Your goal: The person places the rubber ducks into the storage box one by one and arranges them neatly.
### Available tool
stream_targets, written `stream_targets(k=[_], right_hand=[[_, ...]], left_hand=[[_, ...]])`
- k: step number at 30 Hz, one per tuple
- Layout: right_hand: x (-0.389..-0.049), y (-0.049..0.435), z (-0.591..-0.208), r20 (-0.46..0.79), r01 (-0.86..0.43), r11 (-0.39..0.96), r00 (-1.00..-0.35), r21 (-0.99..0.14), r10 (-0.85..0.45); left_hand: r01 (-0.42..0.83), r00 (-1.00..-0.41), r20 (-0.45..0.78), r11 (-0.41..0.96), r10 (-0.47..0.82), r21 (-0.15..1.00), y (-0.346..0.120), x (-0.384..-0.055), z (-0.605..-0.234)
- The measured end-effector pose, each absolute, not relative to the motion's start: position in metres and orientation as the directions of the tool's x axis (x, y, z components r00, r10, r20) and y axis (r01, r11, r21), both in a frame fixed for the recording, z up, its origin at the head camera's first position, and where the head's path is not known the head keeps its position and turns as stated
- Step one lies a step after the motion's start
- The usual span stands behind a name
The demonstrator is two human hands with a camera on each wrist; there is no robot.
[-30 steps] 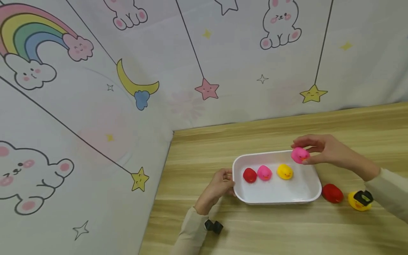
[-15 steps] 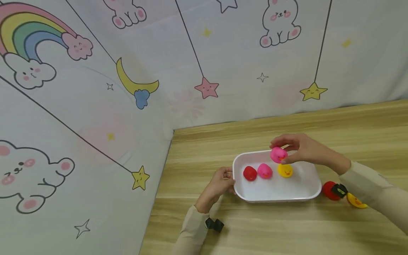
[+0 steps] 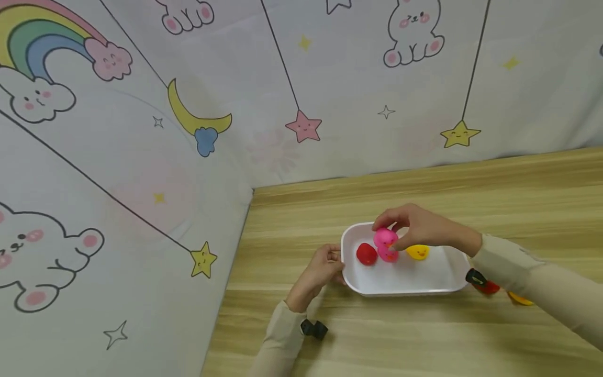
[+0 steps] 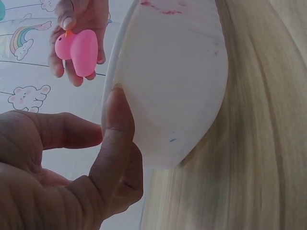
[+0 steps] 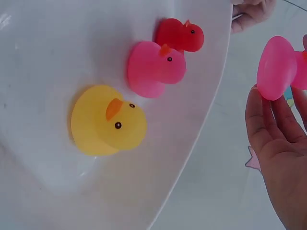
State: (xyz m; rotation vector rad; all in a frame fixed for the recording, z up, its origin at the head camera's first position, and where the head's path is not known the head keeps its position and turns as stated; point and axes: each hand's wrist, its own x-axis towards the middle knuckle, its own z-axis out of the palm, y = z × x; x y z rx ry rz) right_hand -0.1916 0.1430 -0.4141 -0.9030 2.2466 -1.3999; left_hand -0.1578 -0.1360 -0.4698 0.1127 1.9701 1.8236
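A white tray (image 3: 410,280) sits on the wooden table with a red duck (image 3: 366,254), a pink duck (image 3: 389,255) and a yellow duck (image 3: 417,252) inside. My right hand (image 3: 411,225) pinches a second pink duck (image 3: 384,237) above the tray's far left part, over the ducks inside. The right wrist view shows this held pink duck (image 5: 280,67) beside the tray's ducks (image 5: 156,69). My left hand (image 3: 322,270) grips the tray's left rim (image 4: 115,96), thumb on the edge.
A red duck (image 3: 490,287) and a yellow duck (image 3: 520,299) lie on the table right of the tray, partly hidden by my right sleeve. A curtain with cartoon prints (image 3: 188,104) bounds the table at the back and left.
My right hand has carried the pink duck leftward, from the tray's far right corner to above its far left part. The left hand has kept its hold on the rim.
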Motion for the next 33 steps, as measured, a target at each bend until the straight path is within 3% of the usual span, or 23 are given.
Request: stream_targets(k=[11,21,33], right_hand=[[-0.179,0.116,-0.431,0.002,-0.358,0.368,-0.719,-0.858,-0.695],[-0.175,0.097,-0.440,0.040,-0.476,0.357,-0.642,-0.804,-0.766],[-0.163,0.084,-0.460,-0.018,-0.489,0.453,-0.665,-0.746,-0.746]], left_hand=[[-0.237,-0.897,-0.263,0.116,0.356,0.965,-0.136,-0.160,-0.470],[-0.226,-0.899,-0.248,0.104,0.362,0.969,-0.139,-0.160,-0.471],[-0.212,-0.902,-0.238,0.109,0.361,0.971,-0.140,-0.159,-0.471]])
